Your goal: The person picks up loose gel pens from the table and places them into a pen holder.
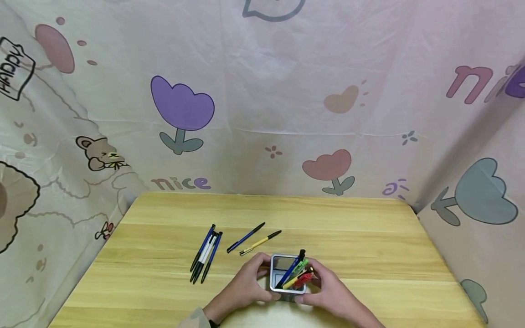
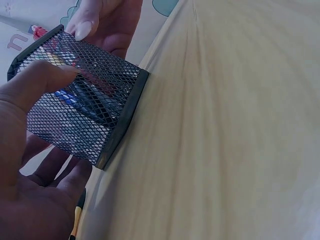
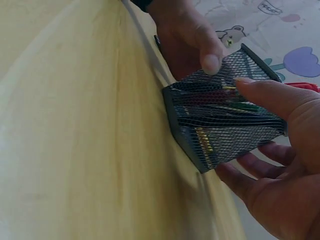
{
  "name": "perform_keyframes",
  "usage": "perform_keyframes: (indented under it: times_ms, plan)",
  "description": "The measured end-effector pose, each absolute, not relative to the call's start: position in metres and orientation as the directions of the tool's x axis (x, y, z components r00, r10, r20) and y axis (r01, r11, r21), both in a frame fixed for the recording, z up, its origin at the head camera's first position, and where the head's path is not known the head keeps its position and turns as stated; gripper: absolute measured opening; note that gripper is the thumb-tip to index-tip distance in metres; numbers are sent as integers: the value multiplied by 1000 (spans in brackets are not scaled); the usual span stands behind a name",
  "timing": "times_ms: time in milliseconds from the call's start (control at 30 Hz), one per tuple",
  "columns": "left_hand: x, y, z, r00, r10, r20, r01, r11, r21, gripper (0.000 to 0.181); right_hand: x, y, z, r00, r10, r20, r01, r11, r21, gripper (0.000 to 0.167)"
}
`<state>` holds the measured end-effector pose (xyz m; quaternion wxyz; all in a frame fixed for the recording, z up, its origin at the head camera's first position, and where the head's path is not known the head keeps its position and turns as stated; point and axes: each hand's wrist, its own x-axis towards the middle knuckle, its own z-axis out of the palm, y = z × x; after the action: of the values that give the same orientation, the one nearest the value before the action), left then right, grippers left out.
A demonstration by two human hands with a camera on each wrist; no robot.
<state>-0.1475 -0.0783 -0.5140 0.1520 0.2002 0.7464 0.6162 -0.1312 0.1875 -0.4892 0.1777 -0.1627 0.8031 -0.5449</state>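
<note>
A square pen holder of black mesh (image 1: 288,297) stands near the front of the wooden table, between both hands. My left hand (image 1: 247,283) grips its left side, with the thumb at the front and the fingers around the side. On the opposite side my right hand (image 1: 329,290) holds it in the same way. Inside lean several pens, among them a blue pen (image 1: 290,269), a yellow pen (image 1: 292,280) and a red pen (image 1: 304,279), all tilted to the right. Through the mesh wall (image 2: 107,60) their lower parts show in the left wrist view.
A blue pen (image 1: 245,238) and a yellow pen (image 1: 260,243) lie beyond the left hand. Farther left, several blue and white pens (image 1: 206,252) lie side by side. Patterned cloth (image 1: 254,114) hangs behind the table (image 1: 369,237) and along its sides.
</note>
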Motion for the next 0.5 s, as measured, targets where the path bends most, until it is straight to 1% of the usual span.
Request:
perform_keyframes:
  times_ms: [267, 500]
  plan:
    - [-148, -79, -516, -871, 492, 14, 95, 140, 986, 70, -128, 184, -496, -900, -419, -117, -38, 342, -939, 80]
    - [-148, -79, -514, -871, 491, 8, 97, 156, 983, 71, -126, 181, -496, -909, -406, -92, -59, 346, -936, 77]
